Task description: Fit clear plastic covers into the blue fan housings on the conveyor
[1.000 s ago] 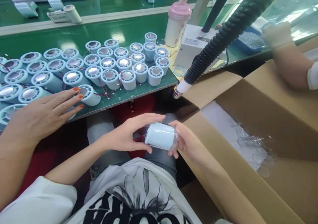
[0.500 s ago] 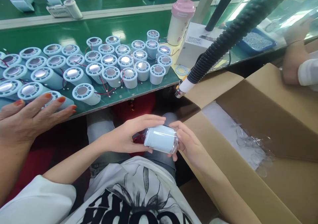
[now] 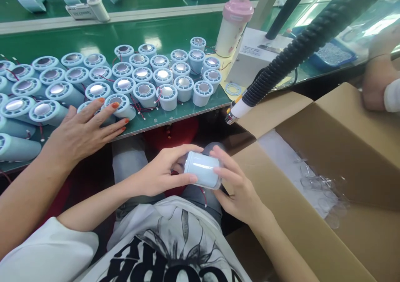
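Cyls (image 3: 144, 91) on bench (image 3: 125, 31), L of bottle (image 3: 234, 29); plastic pcs (image 3: 321, 182) in box (image 3: 337, 127), R.

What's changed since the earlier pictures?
The right hand has spread its fingers at the end of the pale-blue cylinder in a clear plastic cover; a red wire now hangs below. A co-worker's orange-nailed hand moved right, over other pale-blue cylinders. The left hand still holds the covered one; the brown cardboard box stayed.

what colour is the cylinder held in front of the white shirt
Light blue; the cylinder shows best in the head view.
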Demonstrator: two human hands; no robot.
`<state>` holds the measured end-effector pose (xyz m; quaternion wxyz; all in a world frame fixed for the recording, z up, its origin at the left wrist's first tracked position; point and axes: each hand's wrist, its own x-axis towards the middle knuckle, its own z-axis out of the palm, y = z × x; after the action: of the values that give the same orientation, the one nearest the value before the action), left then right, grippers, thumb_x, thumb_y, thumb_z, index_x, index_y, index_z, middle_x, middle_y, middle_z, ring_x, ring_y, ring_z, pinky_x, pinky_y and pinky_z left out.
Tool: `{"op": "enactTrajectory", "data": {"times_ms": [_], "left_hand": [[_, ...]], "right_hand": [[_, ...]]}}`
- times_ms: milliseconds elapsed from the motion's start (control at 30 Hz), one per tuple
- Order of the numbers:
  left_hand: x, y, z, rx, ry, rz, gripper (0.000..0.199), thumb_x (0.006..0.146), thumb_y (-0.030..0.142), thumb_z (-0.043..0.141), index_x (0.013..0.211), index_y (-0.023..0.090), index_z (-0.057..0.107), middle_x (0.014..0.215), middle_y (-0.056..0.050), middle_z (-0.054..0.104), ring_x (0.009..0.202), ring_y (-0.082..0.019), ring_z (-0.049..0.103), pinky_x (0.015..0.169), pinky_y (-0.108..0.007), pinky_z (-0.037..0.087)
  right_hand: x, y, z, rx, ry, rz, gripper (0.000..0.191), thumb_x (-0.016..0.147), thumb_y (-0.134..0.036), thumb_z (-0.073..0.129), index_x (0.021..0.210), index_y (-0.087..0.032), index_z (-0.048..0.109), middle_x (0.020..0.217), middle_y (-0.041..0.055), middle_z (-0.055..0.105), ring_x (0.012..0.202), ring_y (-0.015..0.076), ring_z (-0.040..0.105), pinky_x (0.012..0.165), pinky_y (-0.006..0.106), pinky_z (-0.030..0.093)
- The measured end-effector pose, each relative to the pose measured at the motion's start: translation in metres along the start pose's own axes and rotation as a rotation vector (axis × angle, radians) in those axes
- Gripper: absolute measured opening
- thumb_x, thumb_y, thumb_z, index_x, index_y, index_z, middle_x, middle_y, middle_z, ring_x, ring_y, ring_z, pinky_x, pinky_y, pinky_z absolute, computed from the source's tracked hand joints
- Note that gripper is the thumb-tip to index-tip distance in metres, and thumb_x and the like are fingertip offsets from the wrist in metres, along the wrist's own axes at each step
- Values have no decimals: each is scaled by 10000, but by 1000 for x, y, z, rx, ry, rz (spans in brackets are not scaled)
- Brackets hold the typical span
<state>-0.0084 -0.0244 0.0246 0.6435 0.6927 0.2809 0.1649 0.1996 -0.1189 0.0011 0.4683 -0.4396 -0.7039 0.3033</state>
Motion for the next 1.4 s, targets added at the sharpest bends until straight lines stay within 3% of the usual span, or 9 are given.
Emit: {"op": "enactTrajectory", "data": {"times_ms": [233,367,467,600,833,967,1067,1167,1400], "left_hand": [[-2,1,-7,80,-145,152,773,735,263,753,1419,298,393,1449,-106,436,1263,-288,487,999,-365,471],[-4,-1,-4,-120,-174,49,726,800,198,685,1441,292,355,1392,-101,508,1202,-253,564,980,-350,495],[-6,-6,0,-135,-160,11,742,794,186,689,1446,290,350,1351,-90,556,1132,-258,612,938,-347,522],[-7,-15,2,-71,-147,58,747,779,180,701,1431,326,368,1497,-78,391,1238,-295,529,929,-326,526],[-2,-14,5,-438,-190,-44,773,792,222,702,1449,310,304,1357,-113,516,1148,-244,588,913,-357,524],[1,-6,10,-379,-116,30,742,716,135,759,1351,298,413,1338,-88,510,1127,-204,594,942,-325,506],[2,-2,13,-328,-81,123,744,673,70,772,1299,323,461,1327,-61,505,1172,-202,562,966,-308,490],[3,0,14,-290,-49,192,751,647,23,767,1273,334,492,1336,-56,464,1184,-204,542,949,-287,494],[2,4,6,-193,-46,190,883,563,27,819,1305,353,469,1397,-45,386,1283,-225,449,1087,-336,380]], "right_hand": [[-4,-2,1,587,9,471,493,808,-367,703,1273,-357,539,1283,35,600,1127,233,597,907,385,542],[-3,-5,1,611,38,544,463,743,-343,769,1183,-369,630,1073,0,696,905,188,666,786,313,578],[-5,-3,0,467,20,500,480,715,-254,794,1162,-360,655,1155,0,673,921,192,673,805,320,586],[-7,2,-1,307,-16,309,523,727,-211,782,1201,-372,628,1332,11,579,1153,250,599,907,356,560],[-2,-1,-1,-102,62,-128,633,801,-23,637,1319,-359,498,1323,48,581,1197,243,566,975,427,519],[-2,-5,-4,83,67,124,728,745,-317,770,1375,-314,406,1478,114,372,1283,302,467,936,449,539],[-2,-8,-8,263,41,324,684,738,-494,729,1326,-266,465,1298,124,541,1105,260,594,879,392,568],[-1,-13,-12,269,51,256,512,772,-354,743,1239,-256,557,1188,87,612,1086,231,598,909,353,548],[4,-23,-22,-3,74,14,588,701,-111,770,1229,-255,556,1245,92,588,1127,248,574,959,401,502]]}}
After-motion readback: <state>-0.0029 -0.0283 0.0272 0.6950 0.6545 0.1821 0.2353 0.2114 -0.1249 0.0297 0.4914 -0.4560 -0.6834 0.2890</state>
